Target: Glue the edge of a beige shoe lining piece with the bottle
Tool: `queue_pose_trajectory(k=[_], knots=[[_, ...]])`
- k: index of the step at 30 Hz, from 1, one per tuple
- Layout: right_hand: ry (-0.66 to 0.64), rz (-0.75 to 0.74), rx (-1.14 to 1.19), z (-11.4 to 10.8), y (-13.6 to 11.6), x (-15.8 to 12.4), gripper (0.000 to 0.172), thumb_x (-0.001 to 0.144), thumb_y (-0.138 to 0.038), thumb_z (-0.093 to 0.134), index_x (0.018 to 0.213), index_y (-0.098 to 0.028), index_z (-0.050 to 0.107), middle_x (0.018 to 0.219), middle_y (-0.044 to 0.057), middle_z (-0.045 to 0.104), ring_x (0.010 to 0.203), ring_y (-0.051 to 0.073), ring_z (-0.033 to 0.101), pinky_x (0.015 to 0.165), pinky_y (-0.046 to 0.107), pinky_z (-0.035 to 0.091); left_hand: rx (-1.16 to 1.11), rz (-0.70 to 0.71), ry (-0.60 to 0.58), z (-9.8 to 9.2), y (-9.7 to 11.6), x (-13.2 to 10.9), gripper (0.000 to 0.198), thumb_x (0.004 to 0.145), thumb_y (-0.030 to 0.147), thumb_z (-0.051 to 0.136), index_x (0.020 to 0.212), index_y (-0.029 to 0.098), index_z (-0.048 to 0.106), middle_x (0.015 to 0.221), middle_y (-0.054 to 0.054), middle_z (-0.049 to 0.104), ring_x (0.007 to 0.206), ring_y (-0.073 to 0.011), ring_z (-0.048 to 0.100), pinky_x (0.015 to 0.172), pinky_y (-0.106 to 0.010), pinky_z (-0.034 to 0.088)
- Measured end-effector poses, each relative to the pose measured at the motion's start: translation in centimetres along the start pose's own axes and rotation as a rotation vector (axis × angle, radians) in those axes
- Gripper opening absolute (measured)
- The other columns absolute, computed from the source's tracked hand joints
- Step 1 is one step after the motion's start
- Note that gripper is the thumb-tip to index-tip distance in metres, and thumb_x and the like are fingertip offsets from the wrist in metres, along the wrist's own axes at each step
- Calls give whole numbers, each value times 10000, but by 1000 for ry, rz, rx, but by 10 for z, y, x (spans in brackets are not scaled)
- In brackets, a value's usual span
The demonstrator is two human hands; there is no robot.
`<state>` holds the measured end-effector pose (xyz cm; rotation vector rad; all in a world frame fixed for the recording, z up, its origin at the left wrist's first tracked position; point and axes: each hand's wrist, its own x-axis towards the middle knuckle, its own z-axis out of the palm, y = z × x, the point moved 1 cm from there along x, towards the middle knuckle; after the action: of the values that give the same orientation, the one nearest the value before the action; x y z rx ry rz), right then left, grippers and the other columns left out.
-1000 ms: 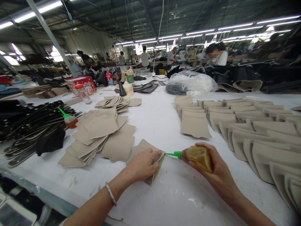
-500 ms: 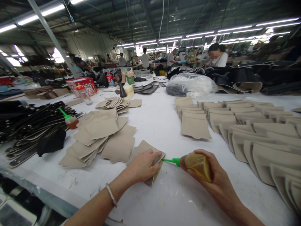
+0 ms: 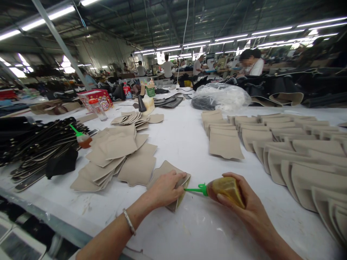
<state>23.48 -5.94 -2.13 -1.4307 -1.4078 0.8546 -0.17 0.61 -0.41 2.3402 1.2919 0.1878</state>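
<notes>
My right hand (image 3: 248,202) is wrapped around a squeeze bottle (image 3: 226,191) of amber liquid, tipped on its side. Its thin green nozzle points left and meets the edge of a beige cut panel (image 3: 162,171) on the table. My left hand (image 3: 168,186) lies over that panel, fingers closed on its right part, where a folded-back edge shows a yellowish wet-looking strip. The left thumb is partly hidden. Left of this hand is a loose pile of similar beige panels (image 3: 121,146).
Rows of overlapping beige panels (image 3: 311,169) cover the table's right side. At left are a stack of black strips (image 3: 40,144) and a second green-tipped bottle (image 3: 84,140). A red box (image 3: 97,99) and a plastic-wrapped bundle (image 3: 221,97) stand farther back. People work in the background.
The bottle's nozzle tip has slid slightly down and left along the panel's edge, and the bottle has rolled a little. My left hand stays on the panel.
</notes>
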Motion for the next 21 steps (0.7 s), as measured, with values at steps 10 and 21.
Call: queue_pose_trajectory(k=[10, 21], knots=[[35, 470, 801, -10, 0, -13, 505, 677, -408, 777, 1097, -196, 594, 1094, 97, 664, 1026, 286, 610, 872, 364, 517, -133, -6, 20, 1, -7, -1, 494, 796, 260, 499, 1287, 225, 538, 848, -14, 594, 739, -183, 548, 685, -269, 411], [507, 788, 1510, -50, 3, -13, 378, 849, -440, 537, 1159, -264, 662, 1218, 72, 622, 947, 226, 661, 671, 202, 578, 130, -474, 243, -10, -34, -13, 364, 791, 282, 587, 1125, 138, 562, 1081, -124, 569, 986, -258, 562, 859, -341, 406]])
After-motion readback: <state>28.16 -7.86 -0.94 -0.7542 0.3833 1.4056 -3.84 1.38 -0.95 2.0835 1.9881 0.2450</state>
